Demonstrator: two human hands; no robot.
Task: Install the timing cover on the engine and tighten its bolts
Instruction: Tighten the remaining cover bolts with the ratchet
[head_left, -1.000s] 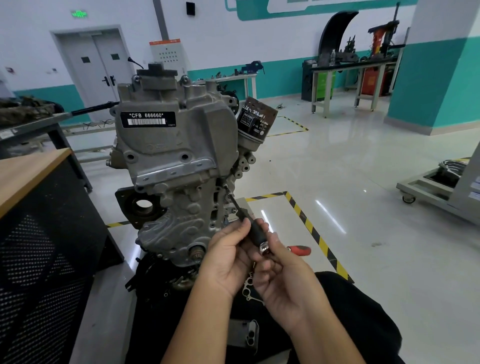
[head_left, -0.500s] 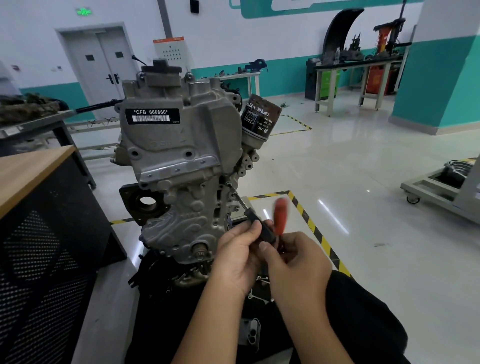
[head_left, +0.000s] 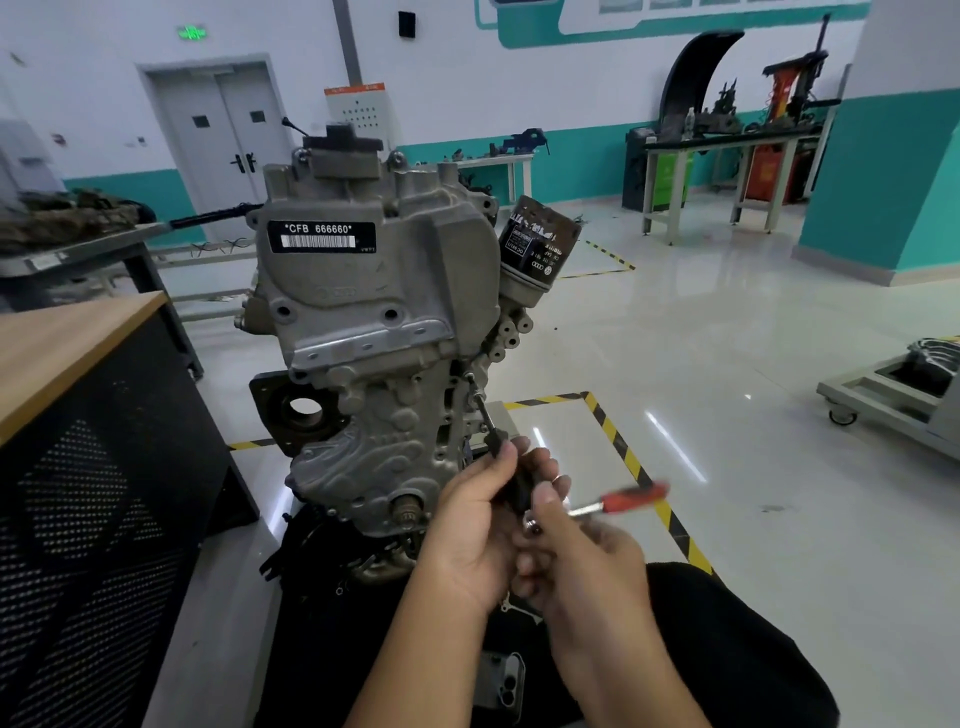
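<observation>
Glossy workshop floor (head_left: 727, 415) waits below. Your left hand (head_left: 470, 525) grips the extension (head_left: 485, 415); your right hand (head_left: 582, 556) grasps the ratchet (head_left: 623, 498). Tilt it, and the bit may slip off the cover bolt (head_left: 469, 375).

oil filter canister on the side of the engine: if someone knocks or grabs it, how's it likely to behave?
The oil filter looks like a rigid metal can, so probably stiff, not crushable by hand. It sits tilted on its housing on the engine, so a knock likely won't roll it. Its smooth round side looks smudged, possibly oily, so a grip may slip.
</observation>
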